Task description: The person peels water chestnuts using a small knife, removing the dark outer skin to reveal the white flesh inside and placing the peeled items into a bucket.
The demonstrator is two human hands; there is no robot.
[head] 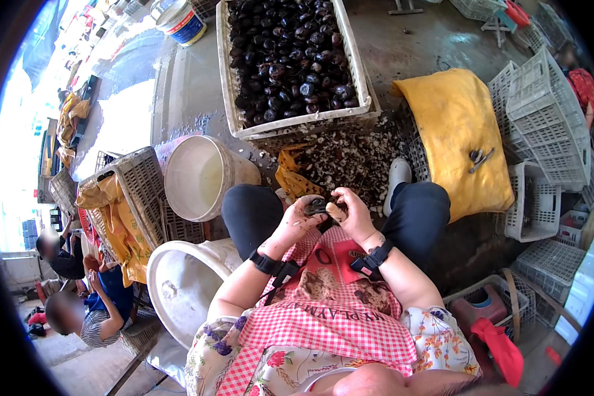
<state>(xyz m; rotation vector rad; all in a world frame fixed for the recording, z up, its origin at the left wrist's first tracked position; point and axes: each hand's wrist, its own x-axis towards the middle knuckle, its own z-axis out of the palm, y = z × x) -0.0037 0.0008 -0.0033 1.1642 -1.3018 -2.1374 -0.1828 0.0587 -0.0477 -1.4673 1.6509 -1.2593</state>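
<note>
My left hand (297,218) is curled around a dark, shiny piece (316,206) that looks like one of the water chestnuts, held above my lap. Close against it is my right hand (352,212), its thumb and fingers bent toward the same piece. A tan covering or piece shows at the right thumb; whether that hand grips anything is hidden. Beyond my knees stands a large pale crate (232,111) heaped with dark, round water chestnuts (289,59). On the yellow cover (455,114) to the right lie a small knife (482,161) and a few dark bits.
White and brown peelings (351,158) litter the floor between my feet. At my left are a bucket of cloudy liquid (198,178) and a large white tub (188,282). Plastic crates (544,114) are stacked at right. Two people (101,317) sit at far left.
</note>
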